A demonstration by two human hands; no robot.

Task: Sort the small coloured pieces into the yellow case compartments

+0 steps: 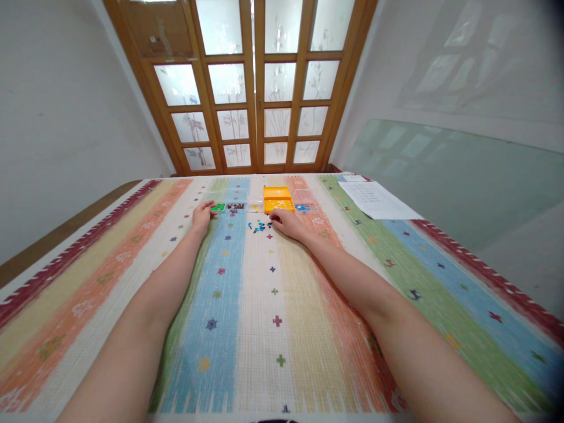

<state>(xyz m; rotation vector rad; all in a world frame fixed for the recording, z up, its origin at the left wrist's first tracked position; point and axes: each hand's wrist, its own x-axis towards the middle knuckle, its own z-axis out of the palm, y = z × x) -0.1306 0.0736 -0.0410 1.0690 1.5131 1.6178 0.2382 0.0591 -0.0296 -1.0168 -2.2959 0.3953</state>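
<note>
My left hand (203,215) rests at the left side of a clear box holding green pieces (218,207), its fingers bent around the box's edge. Beside the green ones, dark brown pieces (235,207) fill another clear compartment. A few yellow pieces (255,207) lie in a clear box further right. The open yellow box (278,192) has white pieces inside. Right of it, blue pieces (302,208) sit in a clear box. My right hand (284,222) is closed at the right end of a loose pile of blue and dark pieces (258,227); what its fingertips hold is too small to tell.
A striped, patterned cloth (259,317) covers the table. White paper sheets (376,200) lie at the back right. A glass panel (449,176) leans by the right wall. Wooden doors with glass panes (257,82) stand behind the table.
</note>
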